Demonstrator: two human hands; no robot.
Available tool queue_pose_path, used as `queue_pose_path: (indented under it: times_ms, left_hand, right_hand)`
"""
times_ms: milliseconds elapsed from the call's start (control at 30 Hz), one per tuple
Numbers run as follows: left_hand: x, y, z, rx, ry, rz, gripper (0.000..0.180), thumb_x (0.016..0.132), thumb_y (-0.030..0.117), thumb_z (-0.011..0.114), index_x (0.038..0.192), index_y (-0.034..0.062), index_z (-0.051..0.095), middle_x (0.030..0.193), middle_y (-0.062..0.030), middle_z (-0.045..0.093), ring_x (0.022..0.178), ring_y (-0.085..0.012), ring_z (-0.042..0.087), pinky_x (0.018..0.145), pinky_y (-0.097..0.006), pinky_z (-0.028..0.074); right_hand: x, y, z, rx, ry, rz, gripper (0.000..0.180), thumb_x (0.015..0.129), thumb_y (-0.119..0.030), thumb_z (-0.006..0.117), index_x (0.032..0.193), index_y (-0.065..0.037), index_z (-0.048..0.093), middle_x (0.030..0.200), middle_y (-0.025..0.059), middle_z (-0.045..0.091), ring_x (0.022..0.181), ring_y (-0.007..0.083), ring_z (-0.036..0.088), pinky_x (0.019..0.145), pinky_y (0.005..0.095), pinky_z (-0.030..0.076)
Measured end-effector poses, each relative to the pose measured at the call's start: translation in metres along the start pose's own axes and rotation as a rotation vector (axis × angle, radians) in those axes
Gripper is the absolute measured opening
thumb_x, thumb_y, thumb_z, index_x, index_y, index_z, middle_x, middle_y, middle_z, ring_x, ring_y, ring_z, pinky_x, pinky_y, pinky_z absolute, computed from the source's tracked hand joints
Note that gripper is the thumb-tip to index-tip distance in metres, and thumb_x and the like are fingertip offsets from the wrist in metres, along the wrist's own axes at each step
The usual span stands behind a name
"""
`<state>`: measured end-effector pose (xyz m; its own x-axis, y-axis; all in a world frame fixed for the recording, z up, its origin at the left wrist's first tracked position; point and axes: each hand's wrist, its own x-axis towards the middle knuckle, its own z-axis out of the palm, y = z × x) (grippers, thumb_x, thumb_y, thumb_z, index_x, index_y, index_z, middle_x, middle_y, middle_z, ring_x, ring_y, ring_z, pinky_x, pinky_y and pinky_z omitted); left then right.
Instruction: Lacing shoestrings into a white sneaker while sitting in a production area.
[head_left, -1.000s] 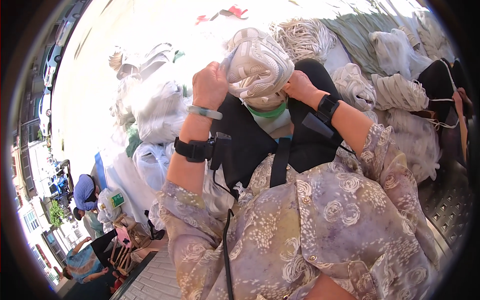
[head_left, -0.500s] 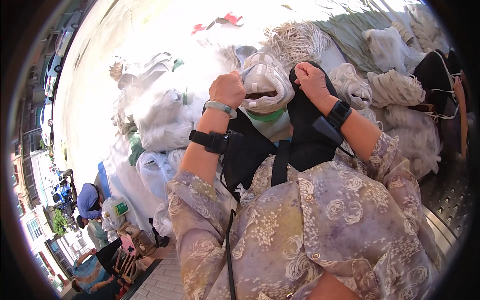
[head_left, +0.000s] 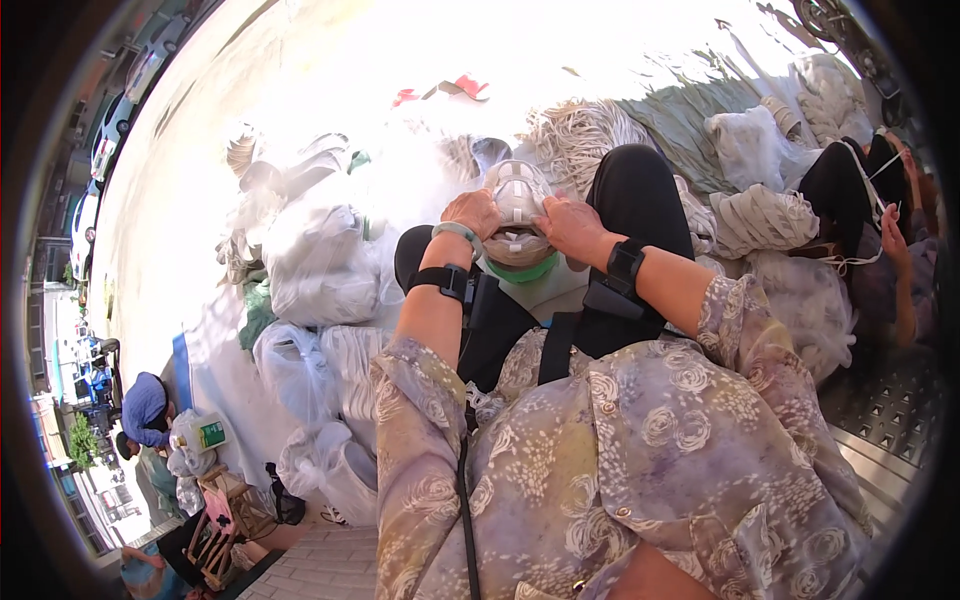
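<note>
A pale beige shoe upper (head_left: 520, 188) with lighter strips stands between my knees, its dark opening toward me. My left hand (head_left: 472, 214) is closed on its left edge, with a pale bangle at the wrist. On the opposite side my right hand (head_left: 575, 230) is closed too, thumb and fingertips pinching the upper's edge. Any thread or small tool in the fingers is too small to make out. Just below the upper shows a green band (head_left: 522, 270), partly covered by it.
Plastic-wrapped bundles (head_left: 320, 260) lie to my left. Stacked pale uppers (head_left: 765, 220) and a heap of pale strips (head_left: 585, 140) lie right and ahead. A co-worker's hand (head_left: 893, 235) holds white cord at far right. Another person in a blue cap (head_left: 146, 408) is at lower left, near a wooden chair (head_left: 215, 530).
My right hand, earlier raised apart from the upper on the right, has come in and now grips its edge. The upper sits lower in view and is tilted differently.
</note>
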<state>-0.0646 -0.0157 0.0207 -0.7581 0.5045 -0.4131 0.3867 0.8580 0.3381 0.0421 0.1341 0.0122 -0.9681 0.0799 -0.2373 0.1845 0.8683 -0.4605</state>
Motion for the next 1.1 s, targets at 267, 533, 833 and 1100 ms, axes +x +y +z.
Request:
queue_pose_path:
  times_ms: [267,533,833,1100]
  left_hand:
    - [-0.049,0.003,0.028,-0.095,-0.029,-0.051,0.031,0.081,0.020,0.042,0.104,0.0012,0.051,0.099,-0.0282,0.059,0.097,-0.0413,0.056,0.086,-0.046,0.043]
    - [-0.073,0.006,0.034,-0.130,-0.178,0.000,0.038,0.077,0.019,0.049,0.108,-0.0018,0.046,0.099,-0.0295,0.058,0.099,-0.0418,0.055,0.086,-0.044,0.043]
    - [-0.069,0.018,0.008,0.003,-0.392,-0.003,0.069,0.062,0.037,0.073,0.111,-0.0056,0.048,0.104,-0.0255,0.059,0.101,-0.0358,0.057,0.087,-0.038,0.044]
    - [-0.070,0.007,0.015,-0.072,-0.299,0.076,0.060,0.065,0.036,0.072,0.096,-0.0064,0.044,0.088,-0.0284,0.060,0.086,-0.0405,0.060,0.077,-0.042,0.048]
  right_hand:
    - [-0.026,0.002,-0.010,-0.038,-0.016,-0.210,0.027,0.080,-0.021,0.058,0.093,0.002,0.055,0.090,0.0208,0.063,0.085,0.0348,0.062,0.074,0.0406,0.048]
    - [-0.034,0.013,-0.016,-0.158,-0.134,-0.398,0.028,0.067,-0.023,0.067,0.081,0.000,0.057,0.079,0.0182,0.063,0.077,0.0331,0.063,0.068,0.0411,0.049]
    - [-0.014,0.033,-0.031,0.023,-0.247,-0.567,0.029,0.071,-0.028,0.066,0.083,-0.003,0.056,0.076,0.0151,0.061,0.075,0.0328,0.061,0.067,0.0403,0.046]
    - [0.112,0.183,-0.027,0.262,0.017,0.151,0.013,0.073,-0.019,0.058,0.076,-0.007,0.063,0.078,0.0134,0.063,0.078,0.0282,0.062,0.069,0.0390,0.046]
